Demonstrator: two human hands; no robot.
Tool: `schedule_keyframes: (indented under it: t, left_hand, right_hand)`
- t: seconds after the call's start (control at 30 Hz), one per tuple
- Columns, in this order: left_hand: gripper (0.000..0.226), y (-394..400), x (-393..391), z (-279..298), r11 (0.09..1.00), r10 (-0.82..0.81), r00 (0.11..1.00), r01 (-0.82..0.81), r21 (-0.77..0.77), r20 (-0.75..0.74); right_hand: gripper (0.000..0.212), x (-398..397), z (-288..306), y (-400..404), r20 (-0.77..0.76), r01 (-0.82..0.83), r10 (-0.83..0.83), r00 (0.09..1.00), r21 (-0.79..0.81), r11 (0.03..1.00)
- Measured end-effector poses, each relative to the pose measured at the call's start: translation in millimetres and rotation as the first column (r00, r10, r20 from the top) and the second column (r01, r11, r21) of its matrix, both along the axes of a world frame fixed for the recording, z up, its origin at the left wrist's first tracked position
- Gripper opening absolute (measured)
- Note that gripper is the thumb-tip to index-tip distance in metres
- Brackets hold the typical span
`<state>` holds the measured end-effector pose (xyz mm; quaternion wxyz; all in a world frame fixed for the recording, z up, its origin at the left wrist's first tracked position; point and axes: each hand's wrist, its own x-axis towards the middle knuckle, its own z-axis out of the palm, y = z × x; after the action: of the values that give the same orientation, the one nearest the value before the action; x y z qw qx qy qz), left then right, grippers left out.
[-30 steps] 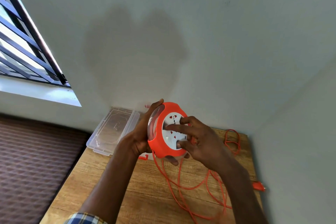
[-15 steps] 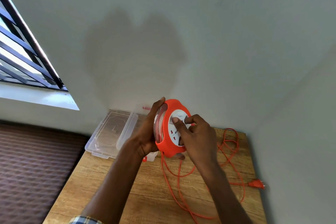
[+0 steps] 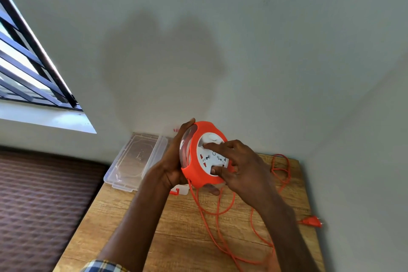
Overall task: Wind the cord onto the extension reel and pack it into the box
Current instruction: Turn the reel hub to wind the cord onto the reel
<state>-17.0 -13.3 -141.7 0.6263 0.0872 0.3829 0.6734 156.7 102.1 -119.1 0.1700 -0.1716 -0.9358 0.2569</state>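
Reel [image 3: 194, 170] held up above the wooden table [image 3: 136, 223], orange rim, white socket face turned toward the camera, tilted a bit to the right. Left hand [image 3: 174, 161] grips it from the back and left side — thumb hooked over the top edge, fingers wrapped underneath, one fingertip showing below the bottom rim. Right hand [image 3: 240, 168] is on the white face, fingers bent and spread: index tip pressing near the upper part of the face, another fingertip pressing near the lower edge, thumb side hidden behind the reel so cannot tell if it pinches the rim. Cord [image 3: 218, 214] orange, hangs from the bottom of the reel down onto the table, runs in loose loops toward the near edge and off to the right; more loops bunched at the far right corner by the wall. Plug [image 3: 310, 221] orange, lying flat at the right edge of the table, well apart from the reel. Clear plastic lid [image 3: 134, 157] lies at the far left corner, overhanging the table edge. Box [image 3: 180, 190] mostly hidden behind the left wrist — only a white corner with an orange clip shows. Window [image 3: 26, 68] with dark bars upper left, plaid sleeve [image 3: 99, 266] at bottom
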Motion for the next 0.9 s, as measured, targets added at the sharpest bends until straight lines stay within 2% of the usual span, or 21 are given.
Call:
schedule_keyframes:
  t: [0.13,0.23,0.33,0.43,0.5,0.57,0.63,0.7,0.8,0.9]
  left_hand:
    - [0.071,0.3,3.8,3.2,0.999,0.028,0.999,-0.029,-0.03,-0.023]
    - [0.078,5.3,8.5,6.8,0.999,0.012,0.999,-0.014,-0.045,-0.048]
    - [0.079,7.3,12.7,6.3,0.997,-0.006,0.997,0.0,-0.071,-0.076]
    - [0.078,4.5,11.9,5.5,0.997,-0.031,0.998,0.027,-0.078,-0.054]
    - [0.077,2.7,8.4,6.6,0.996,-0.049,0.998,0.046,-0.082,-0.045]
    - [0.074,0.9,4.8,6.5,0.995,-0.07,0.997,0.066,-0.076,-0.041]
    - [0.073,-1.4,4.0,5.4,0.994,-0.079,0.997,0.077,-0.075,-0.024]
    - [0.072,-2.5,3.9,3.4,0.995,-0.061,0.998,0.061,-0.08,-0.004]
    - [0.071,-2.1,2.5,2.2,0.996,-0.051,0.999,0.05,-0.076,-0.011]
    - [0.07,-1.2,2.6,1.1,0.994,-0.074,0.997,0.073,-0.081,-0.018]
  right_hand:
    - [0.062,-0.3,0.5,-3.3,-0.074,0.091,-0.092,0.993,-0.008,0.996]
    - [0.063,-10.5,-3.1,-16.5,-0.165,0.312,-0.346,0.924,-0.198,0.929]
    - [0.063,-21.1,-8.5,-27.1,-0.103,0.431,-0.482,0.87,-0.314,0.846]
    - [0.062,-16.5,-7.3,-21.8,-0.102,0.378,-0.406,0.908,-0.216,0.9]
    - [0.048,-9.3,-4.4,-12.6,-0.139,0.292,-0.315,0.939,-0.166,0.942]
    - [0.032,-2.4,-4.0,-0.5,-0.162,0.136,-0.162,0.973,-0.165,0.977]
    - [0.04,3.6,-4.0,9.2,-0.118,-0.017,-0.008,0.993,-0.208,0.978]
    - [0.053,8.6,-4.1,13.0,-0.076,-0.098,0.082,0.994,-0.239,0.966]
    - [0.058,10.1,-3.9,9.9,-0.031,-0.116,0.112,0.993,-0.157,0.981]
    - [0.061,6.6,-3.0,5.5,0.021,-0.066,0.067,0.998,-0.065,0.996]
